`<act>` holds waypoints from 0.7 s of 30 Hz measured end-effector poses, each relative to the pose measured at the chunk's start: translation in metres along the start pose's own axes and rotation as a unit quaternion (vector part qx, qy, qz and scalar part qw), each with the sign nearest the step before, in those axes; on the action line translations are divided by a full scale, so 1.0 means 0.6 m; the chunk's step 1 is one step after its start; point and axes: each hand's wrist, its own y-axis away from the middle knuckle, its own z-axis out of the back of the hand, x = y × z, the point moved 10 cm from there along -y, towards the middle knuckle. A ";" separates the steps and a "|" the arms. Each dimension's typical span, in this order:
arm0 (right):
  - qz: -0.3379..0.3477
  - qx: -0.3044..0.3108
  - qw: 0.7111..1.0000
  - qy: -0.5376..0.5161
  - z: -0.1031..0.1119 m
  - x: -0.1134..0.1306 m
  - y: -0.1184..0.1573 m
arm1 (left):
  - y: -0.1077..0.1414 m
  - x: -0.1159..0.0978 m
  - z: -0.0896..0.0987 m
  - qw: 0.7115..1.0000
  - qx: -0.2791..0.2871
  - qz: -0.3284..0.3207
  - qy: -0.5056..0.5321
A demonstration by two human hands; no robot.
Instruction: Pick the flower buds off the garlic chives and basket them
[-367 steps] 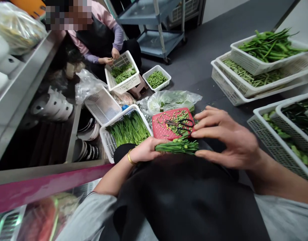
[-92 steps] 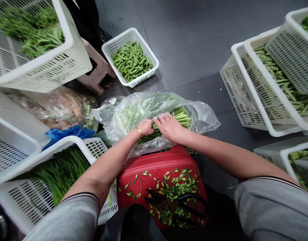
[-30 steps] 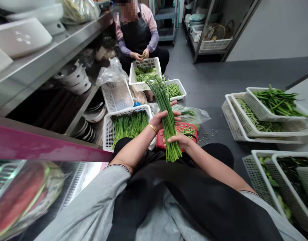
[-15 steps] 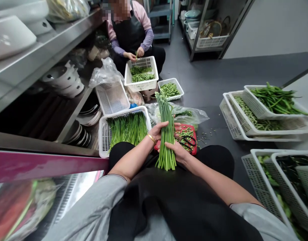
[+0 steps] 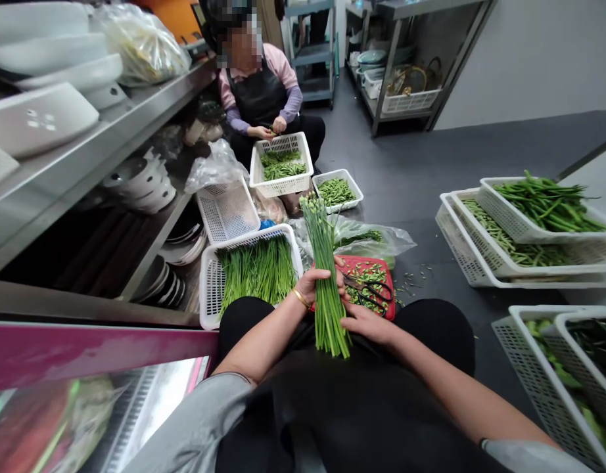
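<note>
A long bunch of green flowering chives (image 5: 325, 276) stands tilted over my lap, buds at the top and cut stem ends at the bottom. My left hand (image 5: 317, 284), with a gold bangle at the wrist, is wrapped round its middle. Lower down, my right hand (image 5: 367, 323) lies at the right edge of the stems, thumb and fingers apart; its fingertips are partly hidden by the bunch. Behind that hand, black-handled scissors (image 5: 374, 289) lie on a red tray (image 5: 390, 309) strewn with short green cut pieces.
To the left, a white basket (image 5: 209, 305) holds more chives, beside a metal shelf (image 5: 150, 79) with dishes. A co-worker (image 5: 258, 92) sits ahead, hands over a basket of green pods (image 5: 280, 190). Stacked vegetable baskets (image 5: 461, 246) stand right. A plastic bag (image 5: 401, 238) lies beyond the tray.
My right hand has loosened, its thumb shifting from the front of the stems to their right edge. My left hand still holds the bunch. The view has tilted up slightly.
</note>
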 end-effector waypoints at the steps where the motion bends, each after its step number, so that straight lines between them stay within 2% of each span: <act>1: -0.013 -0.017 1.000 -0.011 0.026 0.007 0.004 | -0.001 0.003 -0.001 1.000 0.007 0.005 -0.001; 3: -0.018 -0.126 0.992 -0.024 0.103 0.038 0.005 | -0.005 0.009 -0.006 1.000 0.024 0.015 0.000; 5: 0.031 -0.266 0.964 0.007 0.179 0.098 0.003 | -0.011 0.013 -0.012 0.999 0.038 0.023 0.003; 7: 0.092 -0.333 0.935 0.083 0.214 0.166 -0.014 | -0.016 0.018 -0.015 0.999 0.040 0.033 0.000; 9: 0.112 -0.337 0.928 0.114 0.219 0.203 -0.048 | -0.020 0.022 -0.015 0.998 0.038 0.041 -0.005; 12: 0.094 -0.328 0.938 0.060 0.219 0.205 -0.096 | -0.018 0.025 -0.013 0.998 0.037 0.043 -0.011; 14: 0.096 -0.340 0.935 0.016 0.229 0.204 -0.110 | -0.014 0.028 -0.008 0.998 0.034 0.045 -0.010; 18: 0.130 -0.386 0.912 -0.054 0.281 0.241 -0.099 | -0.009 0.030 0.000 0.999 0.032 0.040 -0.005; 21: 0.154 -0.379 0.907 -0.104 0.312 0.285 -0.074 | -0.009 0.029 0.007 0.999 0.036 0.032 0.003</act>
